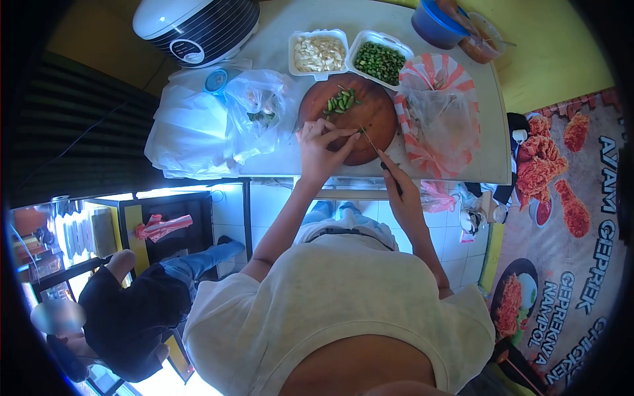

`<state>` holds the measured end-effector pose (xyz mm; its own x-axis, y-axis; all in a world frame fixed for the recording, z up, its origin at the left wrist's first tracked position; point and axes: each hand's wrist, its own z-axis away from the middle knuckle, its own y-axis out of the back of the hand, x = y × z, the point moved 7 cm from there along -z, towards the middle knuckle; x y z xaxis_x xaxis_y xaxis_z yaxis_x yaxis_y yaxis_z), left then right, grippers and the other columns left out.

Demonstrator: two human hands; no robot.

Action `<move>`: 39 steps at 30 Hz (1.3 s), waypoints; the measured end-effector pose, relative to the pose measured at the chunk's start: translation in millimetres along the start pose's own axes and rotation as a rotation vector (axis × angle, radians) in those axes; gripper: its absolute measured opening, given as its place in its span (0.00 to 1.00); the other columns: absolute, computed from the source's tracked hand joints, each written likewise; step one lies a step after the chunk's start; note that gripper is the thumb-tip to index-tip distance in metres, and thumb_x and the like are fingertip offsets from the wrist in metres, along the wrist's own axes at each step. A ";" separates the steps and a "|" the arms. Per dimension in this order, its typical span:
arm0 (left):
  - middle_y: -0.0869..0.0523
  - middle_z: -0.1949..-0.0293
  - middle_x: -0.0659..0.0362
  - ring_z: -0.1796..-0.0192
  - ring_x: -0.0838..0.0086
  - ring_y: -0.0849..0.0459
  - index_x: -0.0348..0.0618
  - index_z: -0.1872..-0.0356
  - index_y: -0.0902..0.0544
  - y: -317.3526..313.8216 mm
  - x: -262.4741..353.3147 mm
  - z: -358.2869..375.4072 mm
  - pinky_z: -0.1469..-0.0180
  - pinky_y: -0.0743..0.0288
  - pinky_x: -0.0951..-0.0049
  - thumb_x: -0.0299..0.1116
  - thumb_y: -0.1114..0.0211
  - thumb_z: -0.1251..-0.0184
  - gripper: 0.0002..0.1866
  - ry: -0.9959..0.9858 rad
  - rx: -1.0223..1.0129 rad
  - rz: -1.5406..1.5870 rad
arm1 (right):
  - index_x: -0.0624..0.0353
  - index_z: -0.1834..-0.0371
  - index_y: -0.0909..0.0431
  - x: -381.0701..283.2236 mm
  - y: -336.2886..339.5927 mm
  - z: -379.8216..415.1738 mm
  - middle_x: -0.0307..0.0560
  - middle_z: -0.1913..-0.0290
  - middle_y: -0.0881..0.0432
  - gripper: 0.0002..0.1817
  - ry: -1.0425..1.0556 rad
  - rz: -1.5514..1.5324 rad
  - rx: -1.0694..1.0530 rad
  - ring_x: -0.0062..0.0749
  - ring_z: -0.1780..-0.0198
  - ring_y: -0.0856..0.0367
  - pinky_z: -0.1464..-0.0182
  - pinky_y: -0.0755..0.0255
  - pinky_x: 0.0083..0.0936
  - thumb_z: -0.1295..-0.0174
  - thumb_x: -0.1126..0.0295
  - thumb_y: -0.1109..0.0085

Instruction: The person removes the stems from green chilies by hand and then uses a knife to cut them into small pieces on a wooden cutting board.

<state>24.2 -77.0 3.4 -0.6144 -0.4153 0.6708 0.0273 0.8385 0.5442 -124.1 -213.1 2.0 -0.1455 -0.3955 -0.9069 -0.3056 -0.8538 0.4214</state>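
Observation:
On the white table lies a round wooden cutting board (378,105) with a small pile of green chilies (341,101). My left hand (321,146) is at the board's lower left, its thumb and fingers pinched on a small green piece (361,131). My right hand (403,193) is closed round the dark handle of a knife (370,140), whose blade points up and left to that piece. Behind the board stand a white tray of pale chopped pieces (319,54) and a white tray of chopped green pieces (380,62).
A red-and-white striped plastic bag (441,119) lies right of the board. Left are clear plastic bags (254,119) and a rice cooker (198,30). A blue tub (436,25) stands at the back right. Another person (142,297) is at the lower left.

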 end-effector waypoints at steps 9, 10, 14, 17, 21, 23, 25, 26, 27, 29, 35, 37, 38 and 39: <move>0.25 0.70 0.69 0.58 0.72 0.27 0.59 0.66 0.07 0.1 -0.3 0.6 0.51 0.41 0.64 0.39 0.21 0.48 0.08 0.010 -0.011 0.005 | 0.47 0.26 0.31 1.2 7.3 2.1 0.49 0.68 0.29 0.23 -0.069 -0.011 -0.041 0.25 0.66 0.31 0.57 0.31 0.21 0.23 0.70 0.52; 0.25 0.70 0.69 0.58 0.72 0.27 0.59 0.66 0.07 0.3 0.1 0.2 0.51 0.41 0.64 0.39 0.21 0.48 0.08 0.007 -0.008 0.008 | 0.47 0.26 0.31 0.3 7.5 1.9 0.48 0.69 0.29 0.23 -0.094 -0.020 -0.054 0.24 0.67 0.32 0.58 0.32 0.21 0.23 0.70 0.52; 0.24 0.71 0.69 0.60 0.73 0.27 0.57 0.66 0.06 2.8 2.9 -2.5 0.50 0.40 0.66 0.38 0.20 0.50 0.09 0.006 -0.009 -0.004 | 0.44 0.26 0.31 -6.0 8.1 2.3 0.47 0.72 0.32 0.23 -0.188 0.020 -0.086 0.23 0.69 0.33 0.60 0.32 0.21 0.23 0.70 0.52; 0.24 0.71 0.69 0.60 0.73 0.27 0.57 0.66 0.06 1.6 1.0 -3.0 0.51 0.40 0.66 0.39 0.20 0.50 0.09 0.017 -0.030 -0.002 | 0.42 0.25 0.31 -3.0 6.0 -2.0 0.47 0.74 0.33 0.24 -0.192 0.067 -0.090 0.23 0.70 0.34 0.62 0.33 0.20 0.23 0.70 0.52; 0.24 0.69 0.70 0.59 0.73 0.27 0.58 0.64 0.06 0.1 1.1 1.2 0.51 0.41 0.65 0.39 0.21 0.48 0.09 -0.002 -0.028 -0.003 | 0.41 0.25 0.32 0.5 2.4 -19.3 0.45 0.75 0.36 0.25 -0.095 0.080 -0.088 0.22 0.72 0.36 0.65 0.34 0.21 0.24 0.71 0.51; 0.23 0.68 0.69 0.57 0.72 0.27 0.59 0.63 0.07 1.4 1.2 3.0 0.51 0.41 0.64 0.38 0.22 0.47 0.09 0.001 -0.021 -0.011 | 0.41 0.25 0.32 4.4 1.3 -25.4 0.43 0.75 0.37 0.25 -0.115 0.092 -0.116 0.22 0.72 0.37 0.66 0.35 0.21 0.25 0.71 0.51; 0.24 0.68 0.70 0.59 0.74 0.27 0.59 0.62 0.06 4.6 3.0 5.7 0.50 0.41 0.66 0.38 0.21 0.49 0.11 -0.010 0.021 -0.054 | 0.45 0.25 0.31 9.3 2.9 -29.3 0.39 0.75 0.38 0.25 -0.075 0.011 -0.152 0.20 0.73 0.38 0.67 0.38 0.19 0.24 0.70 0.50; 0.24 0.68 0.70 0.59 0.74 0.27 0.59 0.62 0.06 4.6 3.3 5.1 0.50 0.41 0.66 0.38 0.21 0.49 0.11 -0.012 0.022 -0.048 | 0.45 0.25 0.31 12.2 4.5 -31.5 0.39 0.75 0.38 0.25 -0.075 0.015 -0.149 0.20 0.73 0.38 0.67 0.38 0.19 0.24 0.70 0.50; 0.24 0.68 0.70 0.58 0.74 0.27 0.59 0.62 0.06 6.2 3.9 4.3 0.49 0.41 0.66 0.38 0.21 0.49 0.11 -0.005 0.027 -0.052 | 0.48 0.25 0.31 12.8 3.9 -33.2 0.37 0.74 0.35 0.24 -0.075 -0.017 -0.164 0.18 0.72 0.38 0.67 0.38 0.18 0.24 0.69 0.50; 0.25 0.69 0.70 0.58 0.74 0.27 0.60 0.62 0.06 6.0 2.9 4.9 0.48 0.41 0.67 0.38 0.21 0.49 0.11 0.012 0.026 -0.056 | 0.50 0.26 0.31 13.3 1.9 -36.3 0.36 0.73 0.33 0.24 -0.082 -0.051 -0.179 0.17 0.72 0.39 0.67 0.39 0.17 0.24 0.68 0.50; 0.24 0.67 0.70 0.57 0.73 0.27 0.59 0.63 0.07 4.7 0.5 6.1 0.47 0.42 0.64 0.39 0.22 0.46 0.09 0.018 0.026 -0.040 | 0.55 0.32 0.25 8.0 4.8 -55.5 0.43 0.57 0.13 0.21 0.092 -0.076 -0.125 0.18 0.62 0.23 0.56 0.27 0.18 0.25 0.65 0.46; 0.24 0.67 0.70 0.57 0.73 0.27 0.59 0.63 0.07 4.1 -0.4 6.1 0.47 0.42 0.64 0.39 0.22 0.46 0.09 0.019 0.025 -0.039 | 0.57 0.34 0.23 16.9 8.9 -59.5 0.47 0.51 0.12 0.21 -0.021 0.003 -0.182 0.24 0.54 0.17 0.48 0.25 0.23 0.27 0.64 0.42; 0.24 0.67 0.70 0.57 0.73 0.27 0.59 0.63 0.07 3.9 -0.8 6.7 0.47 0.42 0.63 0.40 0.22 0.46 0.09 0.024 0.024 -0.038 | 0.57 0.34 0.23 17.8 11.4 -63.0 0.47 0.51 0.12 0.21 -0.022 0.002 -0.180 0.24 0.54 0.17 0.48 0.25 0.23 0.27 0.64 0.42; 0.24 0.67 0.70 0.57 0.73 0.27 0.59 0.63 0.07 3.7 0.0 7.2 0.47 0.42 0.63 0.40 0.22 0.46 0.09 0.023 0.021 -0.038 | 0.57 0.34 0.22 14.9 13.9 -67.1 0.47 0.50 0.12 0.22 0.015 0.004 -0.172 0.25 0.53 0.17 0.48 0.25 0.24 0.29 0.63 0.39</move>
<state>18.6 -71.3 1.8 -0.5966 -0.4550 0.6611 -0.0129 0.8290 0.5590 -67.4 -253.6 -6.0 -0.1322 -0.4025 -0.9058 -0.1394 -0.8972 0.4191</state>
